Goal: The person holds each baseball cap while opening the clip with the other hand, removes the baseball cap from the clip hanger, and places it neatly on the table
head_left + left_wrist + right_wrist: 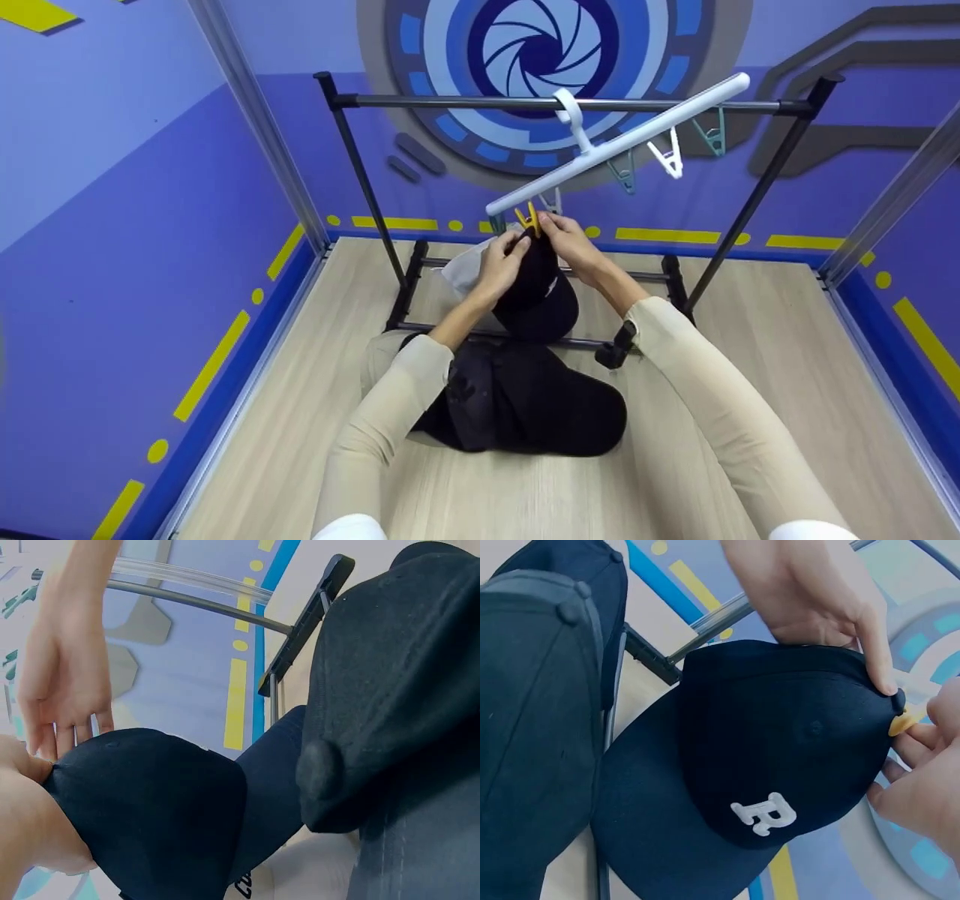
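Head view: L hand (501,266) grips dark cap (534,291) by crown, R hand (574,245) pinches yellow clip (529,220) up top; cap hangs btwn & below, long axis near vert., brim down, under hanger (615,146) low end.

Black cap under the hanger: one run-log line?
left hand: holds black cap | right hand: pinches yellow clip | white hanger: tilted, hooked on rack bar
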`<state>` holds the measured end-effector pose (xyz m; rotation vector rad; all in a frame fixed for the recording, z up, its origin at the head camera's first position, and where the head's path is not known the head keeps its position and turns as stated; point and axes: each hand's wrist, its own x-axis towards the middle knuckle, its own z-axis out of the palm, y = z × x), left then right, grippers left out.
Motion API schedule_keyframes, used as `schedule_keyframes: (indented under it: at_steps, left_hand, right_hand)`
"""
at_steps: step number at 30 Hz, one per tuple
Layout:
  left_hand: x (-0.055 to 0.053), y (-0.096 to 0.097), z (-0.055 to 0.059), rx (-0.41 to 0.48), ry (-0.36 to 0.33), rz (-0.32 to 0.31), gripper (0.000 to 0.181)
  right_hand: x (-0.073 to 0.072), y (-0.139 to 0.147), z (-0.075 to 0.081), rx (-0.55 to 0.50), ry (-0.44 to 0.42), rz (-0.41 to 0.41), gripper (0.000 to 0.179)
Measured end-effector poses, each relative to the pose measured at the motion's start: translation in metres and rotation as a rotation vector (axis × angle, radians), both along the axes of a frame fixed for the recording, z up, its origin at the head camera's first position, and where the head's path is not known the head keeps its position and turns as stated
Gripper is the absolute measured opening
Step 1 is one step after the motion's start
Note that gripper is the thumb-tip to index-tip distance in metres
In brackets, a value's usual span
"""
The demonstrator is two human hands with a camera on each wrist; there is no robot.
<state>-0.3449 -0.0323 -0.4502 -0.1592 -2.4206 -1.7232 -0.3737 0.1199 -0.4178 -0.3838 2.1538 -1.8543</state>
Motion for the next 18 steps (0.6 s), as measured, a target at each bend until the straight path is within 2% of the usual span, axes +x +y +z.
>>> schedule_keyframes:
  at_steps: [6, 11, 18]
  left_hand:
    - [0.000, -0.006, -0.001, 0.001, -0.017, -0.017, 0.024]
    - [0.000, -0.007, -0.002, 0.002, -0.013, -0.032, 0.025]
    - [0.002, -0.007, -0.004, -0.008, 0.005, -0.032, 0.025]
  right_hand:
    - [-0.004, -0.011, 0.007, -0.081, -0.092, -0.051, 0.051]
    - [-0.008, -0.019, 0.006, -0.206, -0.182, -0.096, 0.050]
    - [-0.013, -0.019, 0.000, -0.303, -0.234, -0.085, 0.041]
